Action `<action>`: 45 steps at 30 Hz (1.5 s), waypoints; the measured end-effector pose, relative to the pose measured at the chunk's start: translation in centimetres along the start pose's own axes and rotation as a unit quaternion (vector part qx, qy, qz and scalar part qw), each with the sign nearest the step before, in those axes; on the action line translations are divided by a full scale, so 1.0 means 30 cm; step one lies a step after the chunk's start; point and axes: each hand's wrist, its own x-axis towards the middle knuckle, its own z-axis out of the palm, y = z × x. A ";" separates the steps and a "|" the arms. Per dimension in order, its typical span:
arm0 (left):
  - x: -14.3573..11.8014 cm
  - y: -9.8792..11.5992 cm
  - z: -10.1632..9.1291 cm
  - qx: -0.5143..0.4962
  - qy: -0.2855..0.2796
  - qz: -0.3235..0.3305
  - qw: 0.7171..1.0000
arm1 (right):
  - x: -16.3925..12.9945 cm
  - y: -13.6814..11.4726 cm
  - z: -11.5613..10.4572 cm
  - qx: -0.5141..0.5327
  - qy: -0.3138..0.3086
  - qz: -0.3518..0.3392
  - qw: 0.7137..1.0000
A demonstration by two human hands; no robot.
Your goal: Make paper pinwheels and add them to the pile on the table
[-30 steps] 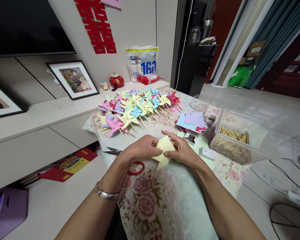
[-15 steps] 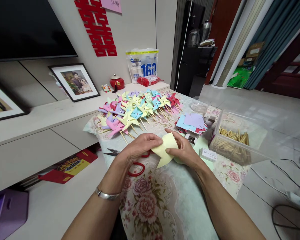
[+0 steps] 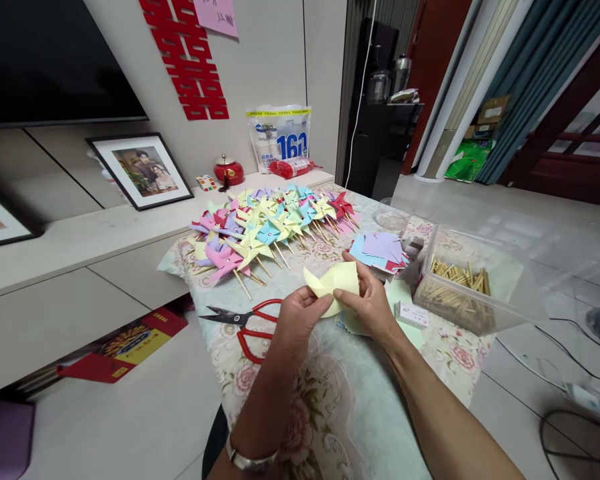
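Note:
My left hand [image 3: 300, 315] and my right hand [image 3: 373, 301] both pinch a pale yellow cut paper square [image 3: 334, 280], held a little above the flowered tablecloth [image 3: 325, 393]. Its flaps are partly folded toward the middle. Red-handled scissors [image 3: 247, 319] lie on the cloth just left of my left hand. A heap of finished paper pinwheels on sticks [image 3: 270, 223] lies farther back. A stack of coloured paper squares [image 3: 380, 248] sits behind my right hand.
A clear plastic box of wooden sticks [image 3: 463, 290] stands at the right, a small white box [image 3: 413, 313] beside it. A low cabinet [image 3: 80, 267] with a framed photo [image 3: 140, 170] runs along the left. Cables [image 3: 570, 400] lie on the floor at right.
My left hand turned and rose, wrist now pointing toward me, uncovering the scissors. The yellow paper was lifted and its flaps spread. The view shifted slightly left.

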 end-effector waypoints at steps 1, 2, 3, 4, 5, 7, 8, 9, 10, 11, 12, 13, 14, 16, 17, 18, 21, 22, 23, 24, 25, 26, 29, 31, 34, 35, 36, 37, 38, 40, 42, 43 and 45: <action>0.001 -0.004 0.008 -0.007 0.011 0.004 1.000 | 0.000 0.001 0.001 -0.003 0.000 0.001 1.000; 0.002 -0.008 0.015 -0.012 0.019 0.008 1.000 | 0.000 0.002 0.003 -0.005 0.000 0.001 1.000; 0.004 -0.012 0.018 -0.017 0.026 0.012 0.999 | 0.000 0.003 0.004 -0.005 0.001 0.001 1.000; 0.006 -0.017 0.020 -0.020 0.034 0.016 0.999 | -0.001 0.004 0.005 -0.003 0.001 0.001 1.000; 0.009 -0.021 0.020 -0.023 0.042 0.020 0.999 | -0.001 0.006 0.005 0.001 0.000 0.004 1.000; 0.015 -0.031 0.018 -0.025 0.057 0.026 0.998 | 0.000 0.008 0.006 0.009 -0.002 0.011 1.000; 0.017 -0.035 0.015 -0.025 0.062 0.029 0.997 | 0.000 0.009 0.006 0.012 -0.004 0.014 1.000; 0.020 -0.039 0.013 -0.024 0.066 0.030 0.997 | 0.000 0.010 0.005 0.014 -0.006 0.018 1.000; 0.022 -0.042 0.011 -0.022 0.069 0.031 0.997 | 0.001 0.011 0.004 0.014 -0.008 0.021 1.000; 0.024 -0.044 0.009 -0.022 0.072 0.031 0.997 | 0.001 0.011 0.003 0.013 -0.011 0.024 1.000; 0.026 -0.046 0.006 -0.023 0.076 0.030 0.996 | 0.001 0.012 0.002 0.012 -0.015 0.028 0.999; 0.027 -0.047 0.004 -0.027 0.077 0.028 0.996 | 0.001 0.013 0.002 0.011 -0.021 0.032 0.999; 0.028 -0.047 0.000 -0.033 0.077 0.026 0.996 | 0.002 0.015 0.001 0.014 -0.029 0.038 0.999; 0.030 -0.047 -0.009 -0.047 0.071 0.022 0.996 | 0.003 0.022 -0.001 0.032 -0.049 0.048 0.997; 0.031 -0.047 -0.015 -0.054 0.067 0.020 0.996 | 0.004 0.026 -0.003 0.044 -0.058 0.053 0.996; 0.031 -0.046 -0.022 -0.059 0.063 0.016 0.996 | 0.005 0.031 -0.005 0.053 -0.063 0.058 0.995; 0.032 -0.042 -0.042 -0.067 0.063 0.005 0.996 | 0.011 0.043 -0.015 0.038 -0.054 0.066 0.996; 0.032 -0.041 -0.048 -0.069 0.065 0.003 0.995 | 0.013 0.047 -0.018 0.025 -0.050 0.067 0.996; 0.031 -0.040 -0.053 -0.072 0.067 0.001 0.995 | 0.015 0.050 -0.022 0.014 -0.048 0.066 0.997; 0.029 -0.039 -0.058 -0.074 0.067 -0.001 0.995 | 0.017 0.053 -0.024 0.006 -0.048 0.064 0.997; 0.028 -0.038 -0.062 -0.077 0.065 -0.004 0.995 | 0.018 0.056 -0.026 0.000 -0.048 0.061 0.997; 0.026 -0.037 -0.065 -0.080 0.060 -0.006 0.995 | 0.019 0.060 -0.026 -0.006 -0.048 0.055 0.997; 0.024 -0.038 -0.076 -0.083 0.040 -0.005 0.996 | 0.018 0.070 -0.024 -0.050 -0.038 0.001 0.998; 0.026 -0.039 -0.083 -0.083 0.030 -0.003 0.996 | 0.015 0.070 -0.023 -0.109 -0.026 -0.064 0.992; 0.030 -0.041 -0.094 -0.086 0.035 -0.004 0.996 | 0.010 0.053 -0.027 -0.195 -0.019 -0.154 0.968; 0.032 -0.042 -0.098 -0.087 0.039 -0.004 0.995 | 0.009 0.044 -0.030 -0.214 -0.025 -0.179 0.960; 0.034 -0.041 -0.100 -0.089 0.042 -0.003 0.995 | 0.008 0.035 -0.033 -0.229 -0.035 -0.200 0.952; 0.035 -0.040 -0.103 -0.091 0.046 0.000 0.995 | 0.008 0.026 -0.036 -0.244 -0.048 -0.219 0.944; 0.037 -0.039 -0.105 -0.091 0.048 0.002 0.995 | 0.007 0.018 -0.038 -0.260 -0.062 -0.233 0.935; 0.040 -0.038 -0.107 -0.095 0.053 0.006 0.994 | 0.004 0.007 -0.040 -0.297 -0.085 -0.245 0.919; 0.043 -0.039 -0.110 -0.103 0.058 0.004 0.993 | 0.001 0.004 -0.040 -0.328 -0.107 -0.244 0.906; 0.045 -0.041 -0.111 -0.106 0.057 0.001 0.993 | -0.001 0.004 -0.039 -0.337 -0.117 -0.243 0.902; 0.047 -0.045 -0.114 -0.109 0.057 -0.003 0.992 | -0.003 0.007 -0.038 -0.343 -0.131 -0.244 0.897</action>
